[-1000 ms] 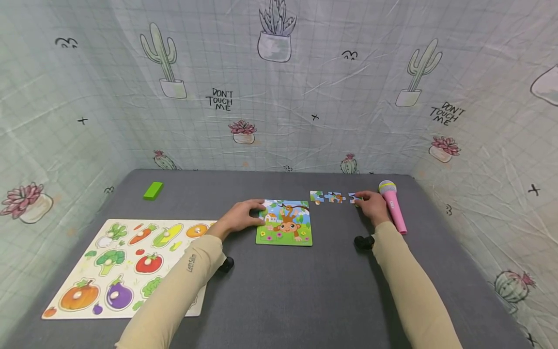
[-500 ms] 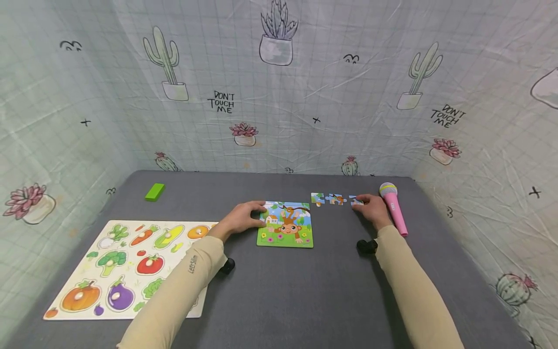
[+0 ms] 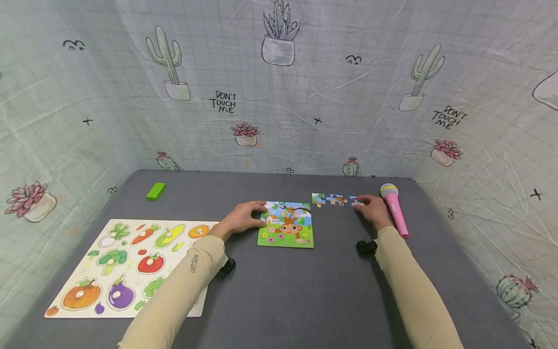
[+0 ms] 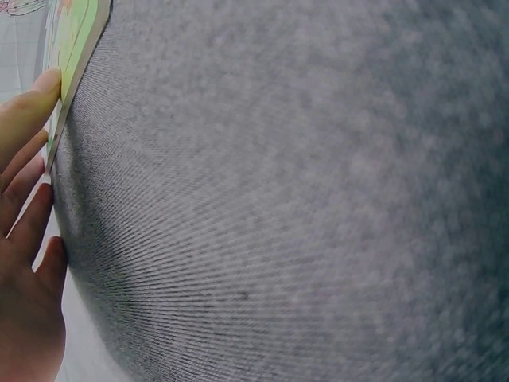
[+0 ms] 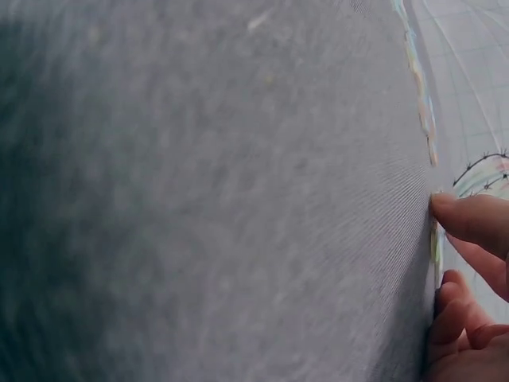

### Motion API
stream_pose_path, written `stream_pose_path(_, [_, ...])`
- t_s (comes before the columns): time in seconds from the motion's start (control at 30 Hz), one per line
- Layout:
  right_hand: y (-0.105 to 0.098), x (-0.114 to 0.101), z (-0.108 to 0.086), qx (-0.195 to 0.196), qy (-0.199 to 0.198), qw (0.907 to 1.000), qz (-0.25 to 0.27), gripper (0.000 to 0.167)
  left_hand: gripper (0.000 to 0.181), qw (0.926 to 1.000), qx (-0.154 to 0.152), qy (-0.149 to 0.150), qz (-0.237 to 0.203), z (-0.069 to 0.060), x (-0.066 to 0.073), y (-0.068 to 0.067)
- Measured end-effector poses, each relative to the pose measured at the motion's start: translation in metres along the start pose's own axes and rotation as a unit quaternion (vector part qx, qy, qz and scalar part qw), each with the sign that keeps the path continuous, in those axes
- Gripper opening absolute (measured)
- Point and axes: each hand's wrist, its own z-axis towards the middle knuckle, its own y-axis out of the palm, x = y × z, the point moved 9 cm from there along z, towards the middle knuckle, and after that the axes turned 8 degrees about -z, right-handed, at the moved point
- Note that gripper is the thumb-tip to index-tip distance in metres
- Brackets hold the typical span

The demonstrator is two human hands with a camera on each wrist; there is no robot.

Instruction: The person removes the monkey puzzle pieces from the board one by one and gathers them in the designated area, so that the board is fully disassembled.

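Note:
A square monkey jigsaw puzzle [image 3: 285, 238] lies flat on the grey table, right of centre. At its left edge is my left hand [image 3: 240, 218], thumb and fingers spread and touching the edge and upper left corner. In the left wrist view the thumb [image 4: 40, 94] rests against the green edge of the puzzle. Farther right, my right hand [image 3: 374, 211] pinches a small blue jigsaw piece [image 3: 355, 199] that lies on the table. Thumb and fingers hide its right part. Left of it lie a bird piece [image 3: 336, 199] and a green-blue piece [image 3: 317, 198], close together.
A pink toy microphone [image 3: 395, 213] lies just right of my right hand. A white vegetable peg board [image 3: 174, 264] covers the left side, partly under my left forearm. A green block [image 3: 156, 191] is at the back left. Printed cloth walls enclose the table.
The blue piece has shifted slightly right, and the right hand's fingers have moved a little on it. The left hand stays at the puzzle. The head view has tilted slightly.

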Motion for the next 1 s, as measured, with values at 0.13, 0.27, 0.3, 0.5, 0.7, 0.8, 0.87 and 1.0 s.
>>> stream_pose_path(0.13, [-0.001, -0.003, -0.002, 0.006, 0.007, 0.9999, 0.013, 0.041, 0.047, 1.0, -0.001, 0.001, -0.001, 0.001, 0.001, 0.001])
stream_pose_path(0.27, [0.002, -0.018, -0.002, 0.006, 0.011, 0.9991, 0.041, 0.042, 0.048, 1.0, 0.001, 0.0, 0.0, 0.001, 0.0, 0.001])
stream_pose_path(0.3, [0.004, -0.024, -0.003, 0.001, 0.011, 0.9987, 0.049, 0.042, 0.048, 1.0, 0.002, 0.0, 0.001, 0.001, 0.0, 0.0])
stream_pose_path(0.5, [0.028, -0.075, -0.015, -0.045, -0.013, 0.9966, 0.068, 0.04, 0.048, 0.9999, 0.005, 0.008, 0.008, 0.0, 0.0, 0.001])
stream_pose_path(0.7, [0.065, -0.137, -0.047, -0.117, -0.091, 0.9861, 0.076, 0.039, 0.048, 1.0, 0.004, 0.008, 0.003, 0.0, 0.0, 0.001])
stream_pose_path(0.8, [0.084, -0.159, -0.062, -0.15, -0.123, 0.9781, 0.076, 0.038, 0.048, 0.9999, 0.006, 0.011, 0.003, 0.0, 0.001, 0.001])
stream_pose_path(0.87, [0.097, -0.17, -0.07, -0.166, -0.137, 0.9736, 0.074, 0.038, 0.048, 0.9999, 0.008, 0.012, 0.003, 0.0, 0.001, 0.001])
stream_pose_path(1.0, [0.117, -0.182, -0.08, -0.185, -0.15, 0.9694, 0.06, 0.036, 0.047, 0.9999, 0.011, 0.012, 0.005, -0.001, 0.002, 0.001])
